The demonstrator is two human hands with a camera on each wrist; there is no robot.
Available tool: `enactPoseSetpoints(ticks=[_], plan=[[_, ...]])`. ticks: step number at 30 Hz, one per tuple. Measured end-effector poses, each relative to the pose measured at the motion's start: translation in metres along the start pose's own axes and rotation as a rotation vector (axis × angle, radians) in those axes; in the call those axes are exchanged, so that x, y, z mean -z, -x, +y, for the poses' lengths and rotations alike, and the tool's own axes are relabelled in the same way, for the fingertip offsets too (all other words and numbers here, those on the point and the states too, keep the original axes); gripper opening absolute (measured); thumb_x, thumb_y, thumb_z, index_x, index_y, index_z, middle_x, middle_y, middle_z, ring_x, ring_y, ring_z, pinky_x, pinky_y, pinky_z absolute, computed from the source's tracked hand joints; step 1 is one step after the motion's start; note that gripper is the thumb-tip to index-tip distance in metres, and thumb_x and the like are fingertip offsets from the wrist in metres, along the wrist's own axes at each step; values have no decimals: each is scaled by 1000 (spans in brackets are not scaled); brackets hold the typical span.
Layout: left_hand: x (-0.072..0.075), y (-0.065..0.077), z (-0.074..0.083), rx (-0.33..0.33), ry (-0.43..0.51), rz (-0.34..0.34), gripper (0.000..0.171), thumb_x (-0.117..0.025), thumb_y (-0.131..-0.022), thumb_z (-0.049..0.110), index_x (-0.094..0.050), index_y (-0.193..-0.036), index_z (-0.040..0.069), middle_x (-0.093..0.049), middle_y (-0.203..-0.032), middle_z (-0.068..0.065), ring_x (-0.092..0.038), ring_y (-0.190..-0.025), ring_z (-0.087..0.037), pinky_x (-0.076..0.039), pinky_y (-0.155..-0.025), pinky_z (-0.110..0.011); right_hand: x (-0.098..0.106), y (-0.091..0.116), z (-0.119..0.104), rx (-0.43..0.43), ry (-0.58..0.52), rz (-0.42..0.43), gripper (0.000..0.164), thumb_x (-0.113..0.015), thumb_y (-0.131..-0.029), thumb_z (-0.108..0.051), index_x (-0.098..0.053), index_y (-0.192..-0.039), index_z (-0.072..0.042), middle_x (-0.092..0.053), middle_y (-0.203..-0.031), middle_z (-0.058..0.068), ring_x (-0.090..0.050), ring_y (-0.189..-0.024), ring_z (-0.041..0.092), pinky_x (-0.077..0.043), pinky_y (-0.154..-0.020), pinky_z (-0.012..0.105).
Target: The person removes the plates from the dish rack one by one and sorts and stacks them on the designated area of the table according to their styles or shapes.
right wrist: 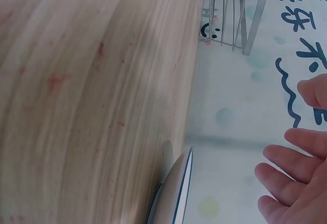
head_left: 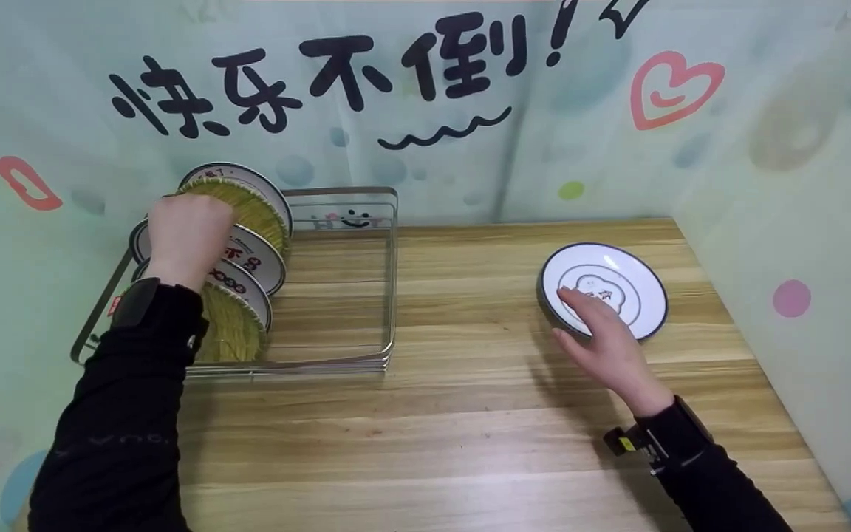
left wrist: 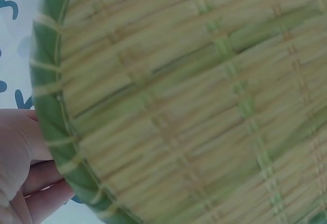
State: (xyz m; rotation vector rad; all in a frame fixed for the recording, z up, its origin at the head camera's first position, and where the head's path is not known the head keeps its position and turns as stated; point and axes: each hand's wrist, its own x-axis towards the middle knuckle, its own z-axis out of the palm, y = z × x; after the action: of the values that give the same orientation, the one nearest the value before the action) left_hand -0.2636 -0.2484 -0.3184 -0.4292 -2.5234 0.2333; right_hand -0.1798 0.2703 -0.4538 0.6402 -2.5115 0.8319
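My left hand (head_left: 193, 233) is at the wire rack on the left, fingers curled at the upper edge of a round woven bamboo tray (head_left: 252, 214). In the left wrist view a woven tray (left wrist: 194, 106) fills most of the picture, and its green rim hides part of the left hand (left wrist: 20, 168). White plates with dark rims (head_left: 267, 258) stand on edge among the woven trays. A further woven tray (head_left: 230, 332) leans at the rack's front. My right hand (head_left: 606, 340) hovers over a white plate (head_left: 643, 295), fingers spread apart and holding nothing in the right wrist view.
The metal wire rack (head_left: 394, 281) stands on the wood-grain table (head_left: 425, 443). Its right part shows bare table through the wires. A pale printed cloth backdrop (head_left: 470, 170) rises behind the table and along both sides.
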Motion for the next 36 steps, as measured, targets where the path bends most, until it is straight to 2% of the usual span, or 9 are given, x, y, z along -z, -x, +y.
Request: enactPoseSetpoints(ticks=[8, 15, 19, 24, 28, 33, 36], plan=[[2, -2, -1, -4, -19, -27, 48, -41, -80, -19, -19, -57, 17, -18, -57, 0, -21, -55, -19, -13, -48, -30, -3, 0, -1, -14, 2, -4, 54, -73, -86, -7, -55, -135, 5, -55, -136, 25, -49, -126, 45, -35, -109, 55], [5, -4, 4, -36, -9, 32, 47, -42, -80, -17, -19, -55, 16, -15, -57, 2, -19, -54, -19, -11, -46, -30, -7, -2, -4, 4, 7, -2, 56, -73, -87, -9, -53, -137, 6, -54, -137, 26, -48, -127, 45, -33, -110, 56], [4, -5, 5, -53, 7, 63, 47, -43, -79, -18, -23, -54, 15, -20, -53, 1, -25, -49, -20, -18, -38, -33, -11, -3, -6, 20, 6, -7, 57, -73, -86, -10, -52, -137, 7, -54, -136, 27, -48, -127, 45, -33, -110, 57], [7, -5, 6, -91, 26, 150, 40, -42, -79, -19, -30, -55, 10, -27, -49, -3, -29, -45, -22, -27, -34, -38, -15, -5, -9, 14, -5, -19, 58, -73, -86, -10, -52, -138, 6, -54, -137, 27, -48, -127, 45, -34, -110, 56], [10, -7, 7, -125, 34, 240, 31, -42, -74, -21, -38, -57, 4, -35, -47, -7, -29, -42, -22, -22, -35, -35, -15, -5, -9, 8, -14, -16, 58, -74, -86, -9, -52, -137, 6, -54, -137, 27, -49, -127, 45, -34, -110, 56], [15, -10, 9, -109, 73, 332, 25, -42, -68, -20, -40, -59, 3, -37, -47, -9, -27, -42, -21, -16, -39, -30, -15, -5, -9, -1, -22, -14, 59, -74, -86, -9, -51, -138, 6, -54, -136, 27, -49, -126, 44, -35, -109, 56], [18, -12, 11, -91, 97, 367, 25, -41, -68, -20, -39, -58, 3, -38, -47, -9, -30, -40, -22, -16, -39, -30, -15, -6, -10, -4, -23, -16, 61, -75, -85, -11, -51, -139, 6, -54, -137, 27, -49, -126, 44, -35, -109, 55]])
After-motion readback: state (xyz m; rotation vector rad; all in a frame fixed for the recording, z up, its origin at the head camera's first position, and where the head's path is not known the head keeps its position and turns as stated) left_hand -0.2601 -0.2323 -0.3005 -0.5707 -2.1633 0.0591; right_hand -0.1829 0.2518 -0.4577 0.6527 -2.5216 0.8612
